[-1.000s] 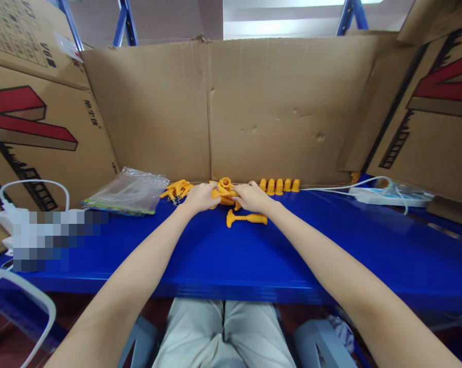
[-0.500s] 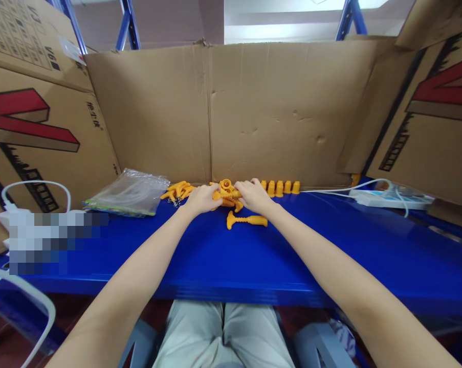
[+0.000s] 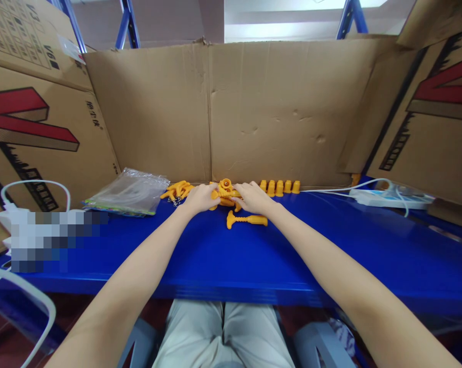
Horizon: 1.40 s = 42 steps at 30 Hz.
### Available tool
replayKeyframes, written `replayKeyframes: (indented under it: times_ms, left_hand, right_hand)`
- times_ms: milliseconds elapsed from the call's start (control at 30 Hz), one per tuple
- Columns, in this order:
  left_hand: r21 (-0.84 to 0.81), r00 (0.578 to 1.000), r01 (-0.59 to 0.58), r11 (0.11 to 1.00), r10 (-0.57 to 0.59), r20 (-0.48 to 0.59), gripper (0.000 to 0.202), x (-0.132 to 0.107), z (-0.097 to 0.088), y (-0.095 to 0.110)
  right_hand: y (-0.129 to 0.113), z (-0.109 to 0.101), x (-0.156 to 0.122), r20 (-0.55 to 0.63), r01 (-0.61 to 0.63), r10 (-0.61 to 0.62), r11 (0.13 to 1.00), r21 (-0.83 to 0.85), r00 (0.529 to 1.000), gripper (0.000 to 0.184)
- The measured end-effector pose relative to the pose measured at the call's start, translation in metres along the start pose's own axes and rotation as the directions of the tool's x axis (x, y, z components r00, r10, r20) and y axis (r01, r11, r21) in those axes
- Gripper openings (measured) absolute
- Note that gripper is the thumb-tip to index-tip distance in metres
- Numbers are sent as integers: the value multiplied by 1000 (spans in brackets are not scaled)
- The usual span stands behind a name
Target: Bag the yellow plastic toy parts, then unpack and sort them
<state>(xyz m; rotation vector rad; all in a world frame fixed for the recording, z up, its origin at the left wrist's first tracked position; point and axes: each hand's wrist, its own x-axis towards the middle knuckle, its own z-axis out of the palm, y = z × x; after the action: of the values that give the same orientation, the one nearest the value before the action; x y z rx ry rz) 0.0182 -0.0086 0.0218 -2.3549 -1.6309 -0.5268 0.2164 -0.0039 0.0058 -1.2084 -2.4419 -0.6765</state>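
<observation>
A yellow safety hammer point(image 3: 226, 194) spans the gap between my two hands, over other yellow pieces. My left hand point(image 3: 200, 198) is closed round its left end, the fingers partly hidden. My right hand point(image 3: 256, 197) grips its right end, with the thumb toward the middle. Just behind lies a round yellow piece point(image 3: 225, 183) with a hole in its top. In front of my hands another yellow safety hammer point(image 3: 247, 220) rests flat, its head to the left. Beside my left hand is a pile of yellow hammer-like pieces point(image 3: 177, 190) with small metal chains.
Several yellow cup-shaped caps point(image 3: 279, 188) stand in a row right of my hands. Clear plastic bags point(image 3: 129, 191) lie at the left. A white power strip point(image 3: 392, 199) with cables sits at the right. Cardboard walls point(image 3: 277, 112) enclose the blue table point(image 3: 231, 266).
Both hands stay at the same spot and have shifted only slightly, with the hammer still between them. The hammer on the table has not moved.
</observation>
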Motion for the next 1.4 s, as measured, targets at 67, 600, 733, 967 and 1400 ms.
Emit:
replayKeyframes:
  times_ms: [67,600,733,967,1400]
  left_hand:
    - [3,1000,0,1000,0,3,34,0,-1,0]
    - [46,1000,17,999,-18,8,31,2,-1,-1]
    - [66,998,69,995,-69,-4,32,5,4,-11]
    - [-25,954,265,964,-265,-136,31,6,2,-22]
    - [-178,935,137,974,-187,-302,47,10,34,-58]
  right_hand:
    - [1,2,0,20,21,-21,1000,14,1000,25]
    - [13,-23,15,-38,40,-48,981,-191,998,22]
    - [37,-29,13,-161,-112,88,983,-146,983,19]
    - [104,0,-29,-321,-701,730,677,223,603,27]
    - [140,52,-83,138,-924,944,250,291,299,33]
